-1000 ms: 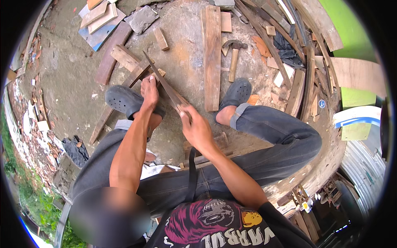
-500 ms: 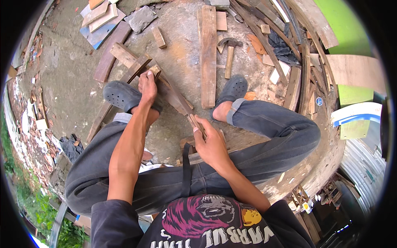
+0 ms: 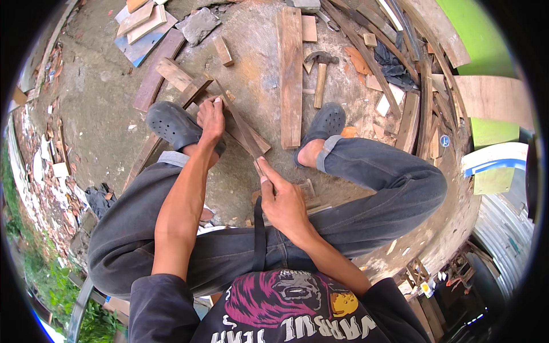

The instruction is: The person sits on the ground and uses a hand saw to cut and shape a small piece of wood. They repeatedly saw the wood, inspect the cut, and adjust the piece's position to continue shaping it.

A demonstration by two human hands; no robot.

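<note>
My right hand (image 3: 282,203) grips a handsaw by its wooden handle, close in front of my lap. The saw's long, narrow blade (image 3: 243,130) slants away to the far left, passing just right of my left hand (image 3: 211,119). That hand is closed on a dark wooden strip (image 3: 197,90), pressing it down near my left shoe. Beneath the strip lies a wider plank (image 3: 173,74) on the ground, running under the blade. A small pale bit of wood (image 3: 230,95) shows just beyond the blade. My left fingertips are partly hidden.
A claw hammer (image 3: 321,77) lies right of a long upright-lying board (image 3: 290,80). Beyond are a small wood block (image 3: 223,51) and a grey stone chunk (image 3: 198,26). Scrap timber (image 3: 426,103) is piled along the right. My shoes (image 3: 174,127) flank the work.
My right hand has pushed the saw forward and to the left, so the blade reaches farther past my left hand. My left hand has shifted slightly and still holds the strip.
</note>
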